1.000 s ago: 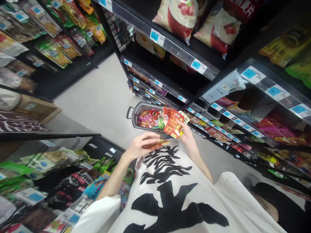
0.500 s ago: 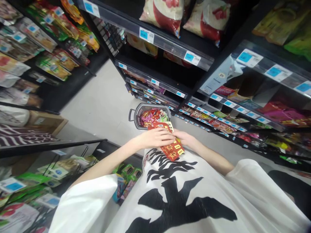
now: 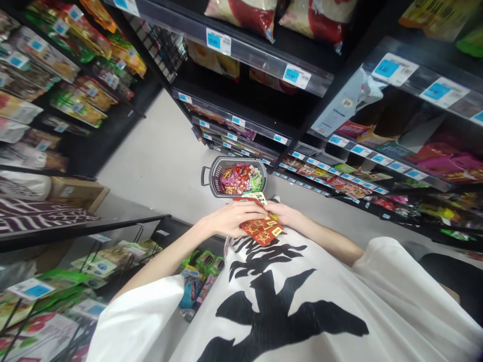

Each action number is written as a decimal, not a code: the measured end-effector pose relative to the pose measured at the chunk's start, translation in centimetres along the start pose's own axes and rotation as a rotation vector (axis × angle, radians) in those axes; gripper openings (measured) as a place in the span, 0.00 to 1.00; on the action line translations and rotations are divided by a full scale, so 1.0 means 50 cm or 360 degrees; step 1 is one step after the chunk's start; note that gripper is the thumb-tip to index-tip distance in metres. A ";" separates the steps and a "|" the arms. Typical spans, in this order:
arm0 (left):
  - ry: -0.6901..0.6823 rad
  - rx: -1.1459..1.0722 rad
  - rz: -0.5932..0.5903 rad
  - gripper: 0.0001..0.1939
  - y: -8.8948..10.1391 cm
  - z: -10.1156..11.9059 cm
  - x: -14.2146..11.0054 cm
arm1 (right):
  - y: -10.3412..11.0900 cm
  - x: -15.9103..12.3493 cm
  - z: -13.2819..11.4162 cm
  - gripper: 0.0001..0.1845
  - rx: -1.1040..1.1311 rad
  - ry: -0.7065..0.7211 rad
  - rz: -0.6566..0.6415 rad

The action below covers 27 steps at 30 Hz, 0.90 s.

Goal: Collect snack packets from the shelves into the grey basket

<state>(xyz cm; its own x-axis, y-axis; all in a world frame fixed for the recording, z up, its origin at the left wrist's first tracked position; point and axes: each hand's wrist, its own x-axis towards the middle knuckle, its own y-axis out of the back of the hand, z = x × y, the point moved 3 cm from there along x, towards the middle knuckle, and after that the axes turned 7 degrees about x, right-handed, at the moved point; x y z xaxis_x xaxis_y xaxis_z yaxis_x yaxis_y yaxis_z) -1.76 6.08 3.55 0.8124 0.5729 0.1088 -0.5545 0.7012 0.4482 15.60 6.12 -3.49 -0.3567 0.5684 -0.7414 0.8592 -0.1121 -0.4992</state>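
Red snack packets with yellow labels are held close against the white shirt front. My left hand lies across their upper face with its fingers curved over them. On the other side, my right hand grips their right edge, its fingertips partly hidden. A cream-coloured packet end with dark lettering sticks out above the hands. Just beyond stands a grey shopping basket on the floor, holding several red, pink and green snack packets.
Tall black shelves with price tags rise ahead and to the right. Large red-and-white bags sit on an upper shelf. Packaged foods hang on the left rack. A cardboard box stands at the left. Grey floor runs between the shelves.
The red packets have tilted and lie flatter under my left hand. More of the basket's contents shows. The view has shifted slightly; both hands keep hold.
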 end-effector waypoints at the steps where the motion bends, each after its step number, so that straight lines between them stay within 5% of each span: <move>1: 0.0001 0.0023 -0.0001 0.25 -0.001 -0.002 -0.002 | -0.005 0.000 0.008 0.19 -0.0006 -0.0224 -0.0043; 4: 0.0080 -0.0038 0.0048 0.23 -0.011 -0.014 -0.010 | -0.010 0.002 0.018 0.13 0.0019 -0.0515 -0.0120; 12: 0.0552 -0.0665 0.0516 0.15 -0.009 -0.009 -0.039 | 0.000 0.002 0.014 0.11 0.0061 -0.0395 -0.0199; 15: 0.0735 -0.0650 0.0883 0.19 -0.008 -0.019 -0.064 | -0.005 -0.001 0.018 0.18 0.0166 -0.0445 -0.0250; 18: 0.1014 -0.0491 0.1567 0.16 -0.006 -0.051 -0.096 | -0.005 0.000 0.014 0.22 0.0240 -0.0376 -0.0259; 21: 0.1034 -0.0491 0.2117 0.23 0.001 -0.078 -0.108 | 0.000 -0.003 0.004 0.20 0.0160 -0.0270 -0.0146; 27: 0.0902 -0.0958 0.2318 0.32 0.040 -0.092 -0.090 | -0.005 -0.017 -0.021 0.25 -0.0007 -0.0095 -0.0069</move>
<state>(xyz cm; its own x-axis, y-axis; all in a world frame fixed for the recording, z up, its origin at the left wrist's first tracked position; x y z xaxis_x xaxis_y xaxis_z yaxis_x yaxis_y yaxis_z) -7.35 6.86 -0.14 -0.4964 0.8239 -0.2733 -0.8303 -0.5426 -0.1276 16.07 6.52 -2.28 -0.4147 0.5232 -0.7445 0.8439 -0.0849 -0.5297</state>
